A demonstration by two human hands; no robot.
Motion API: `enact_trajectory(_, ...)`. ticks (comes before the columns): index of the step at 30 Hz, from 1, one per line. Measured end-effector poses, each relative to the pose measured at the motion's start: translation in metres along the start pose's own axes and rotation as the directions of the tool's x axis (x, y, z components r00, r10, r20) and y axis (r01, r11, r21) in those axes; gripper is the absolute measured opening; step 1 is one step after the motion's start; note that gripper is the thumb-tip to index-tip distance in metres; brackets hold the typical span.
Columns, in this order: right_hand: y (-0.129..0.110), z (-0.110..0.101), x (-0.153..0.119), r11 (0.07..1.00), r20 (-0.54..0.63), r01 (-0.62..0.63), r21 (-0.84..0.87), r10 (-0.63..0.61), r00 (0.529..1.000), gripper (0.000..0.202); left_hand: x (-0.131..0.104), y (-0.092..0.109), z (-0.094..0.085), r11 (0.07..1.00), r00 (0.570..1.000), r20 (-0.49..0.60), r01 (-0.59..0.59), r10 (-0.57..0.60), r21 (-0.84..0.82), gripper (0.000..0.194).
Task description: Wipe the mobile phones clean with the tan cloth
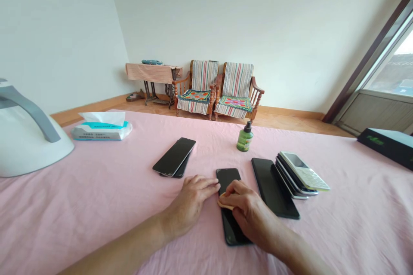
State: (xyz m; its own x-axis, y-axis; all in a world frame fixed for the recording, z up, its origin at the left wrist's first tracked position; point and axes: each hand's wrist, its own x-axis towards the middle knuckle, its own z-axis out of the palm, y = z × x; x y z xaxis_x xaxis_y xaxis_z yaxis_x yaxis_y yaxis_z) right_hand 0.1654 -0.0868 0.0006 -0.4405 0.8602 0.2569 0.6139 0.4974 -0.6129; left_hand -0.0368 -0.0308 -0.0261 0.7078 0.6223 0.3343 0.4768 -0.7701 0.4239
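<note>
A black phone [229,175] lies face up on the pink cloth in front of me. My right hand [247,206] presses a small tan cloth [225,201] onto its screen, fingers closed round the cloth. Beside the phone's left edge rests my left hand [193,197], its fingers extended and fingertips touching that edge. Two stacked phones [174,157] lie to the left. Right of my hands are a large black device [274,187] and a stack of several phones with a white, keypad one [301,169] on top. A green bottle [245,138] stands behind them.
The pink-covered table [129,180] also bears a tissue pack [101,130], a white kettle-like appliance [29,137] at the left and a black box [387,146] at the right edge. Beyond it stand two wooden chairs [238,77] and a small cloth-covered table [150,73].
</note>
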Motion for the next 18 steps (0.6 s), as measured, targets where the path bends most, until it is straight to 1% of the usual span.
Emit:
enact_trajectory(3, -0.002, -0.001, -0.007, 0.999, 0.054, -0.005, 0.049, 0.002, 0.999, 0.035, 0.000, 0.001, 0.000, 1.000, 1.000, 0.002, 0.000, 0.000, 0.005, 0.038)
enact_trajectory(4, -0.002, -0.001, -0.008, 0.998, 0.056, -0.013, 0.057, 0.009, 0.998, 0.036, 0.000, 0.001, 0.000, 1.000, 1.000, 0.002, 0.001, -0.001, 0.007, 0.037)
enact_trajectory(9, -0.004, -0.003, -0.005, 0.999, 0.006, -0.019, 0.042, 0.018, 1.000, 0.035, 0.000, 0.003, 0.000, 1.000, 1.000, 0.005, 0.008, -0.008, 0.012, 0.038)
enact_trajectory(12, -0.008, -0.005, -0.009, 0.998, 0.051, -0.015, 0.058, 0.012, 0.999, 0.034, -0.001, 0.004, -0.001, 1.000, 1.000, 0.021, 0.007, -0.007, 0.018, 0.042)
enact_trajectory(15, -0.009, -0.006, -0.017, 0.996, 0.092, -0.013, 0.086, 0.005, 0.996, 0.038, -0.002, 0.005, -0.003, 1.000, 0.999, 0.038, 0.006, -0.007, 0.024, 0.045)
enact_trajectory(18, -0.009, -0.005, -0.022, 0.995, 0.104, -0.002, 0.096, -0.008, 0.995, 0.040, -0.001, 0.005, -0.003, 1.000, 1.000, 0.029, 0.001, -0.001, 0.023, 0.045)
